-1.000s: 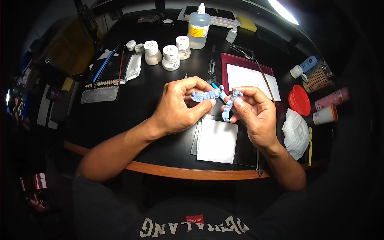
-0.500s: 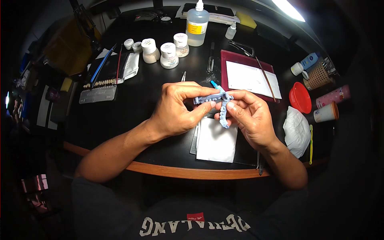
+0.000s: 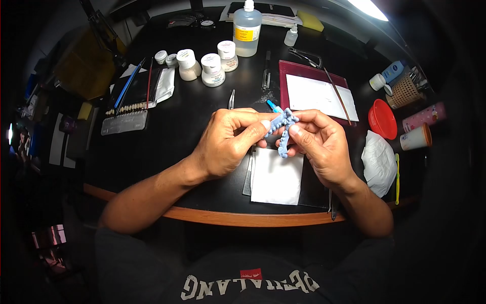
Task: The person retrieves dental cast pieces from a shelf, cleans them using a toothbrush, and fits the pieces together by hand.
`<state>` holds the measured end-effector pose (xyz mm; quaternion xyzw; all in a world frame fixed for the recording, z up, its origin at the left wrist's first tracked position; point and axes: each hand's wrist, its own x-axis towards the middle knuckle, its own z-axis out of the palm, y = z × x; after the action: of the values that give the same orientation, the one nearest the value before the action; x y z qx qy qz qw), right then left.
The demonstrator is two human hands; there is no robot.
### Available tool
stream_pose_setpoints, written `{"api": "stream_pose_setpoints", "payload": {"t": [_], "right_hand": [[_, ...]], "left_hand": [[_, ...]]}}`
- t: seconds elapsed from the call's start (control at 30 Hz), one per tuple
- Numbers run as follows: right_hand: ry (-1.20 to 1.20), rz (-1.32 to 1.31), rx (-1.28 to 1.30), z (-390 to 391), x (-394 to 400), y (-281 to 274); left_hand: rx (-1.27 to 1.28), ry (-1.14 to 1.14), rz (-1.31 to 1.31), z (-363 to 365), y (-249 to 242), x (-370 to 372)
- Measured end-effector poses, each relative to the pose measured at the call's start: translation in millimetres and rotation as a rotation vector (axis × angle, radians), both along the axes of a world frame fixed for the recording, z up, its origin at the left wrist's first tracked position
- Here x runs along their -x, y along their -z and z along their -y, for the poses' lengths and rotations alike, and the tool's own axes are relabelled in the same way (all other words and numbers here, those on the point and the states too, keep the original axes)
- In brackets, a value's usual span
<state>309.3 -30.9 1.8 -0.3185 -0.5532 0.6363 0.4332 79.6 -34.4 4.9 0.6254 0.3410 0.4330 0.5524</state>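
Both hands have closed in on each other since a second ago, when each held its own blue tooth mould apart from the other; the two pieces now meet between the fingertips. The left hand [image 3: 228,142] curls its fingers over one blue mould [image 3: 276,123], thumb and forefinger pinching it from the left. The right hand [image 3: 319,144] pinches the other blue mould [image 3: 284,142], which hangs downward from its thumb and forefinger. The two moulds touch at their upper ends, above the table; whether they are pressed tight together I cannot tell.

Just under the hands lies a white paper sheet [image 3: 276,177] on a dark mat. Beyond the right hand sits a red tray [image 3: 316,76] with a white card on it. Beyond the left hand stand several small white jars [image 3: 212,70] and a clear bottle [image 3: 246,29] behind them. Well to the right of the right hand are a red bowl [image 3: 381,119] and a crumpled white cloth [image 3: 378,163]. Off to the left of the left hand lies a strip of sample teeth [image 3: 126,107].
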Motion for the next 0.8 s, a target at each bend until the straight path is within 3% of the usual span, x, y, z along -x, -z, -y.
{"api": "stream_pose_setpoints", "payload": {"t": [0.63, 0.8], "right_hand": [[0.093, 0.038, -0.096, 6.3, 5.0, -2.6], [0.107, 0.049, -0.141, 6.3, 3.9, -2.8]], "left_hand": [[0.174, -0.008, 0.126, -0.9, -1.4, -1.1], [0.157, 0.001, 0.059, 0.1, -3.8, -0.6]]}}
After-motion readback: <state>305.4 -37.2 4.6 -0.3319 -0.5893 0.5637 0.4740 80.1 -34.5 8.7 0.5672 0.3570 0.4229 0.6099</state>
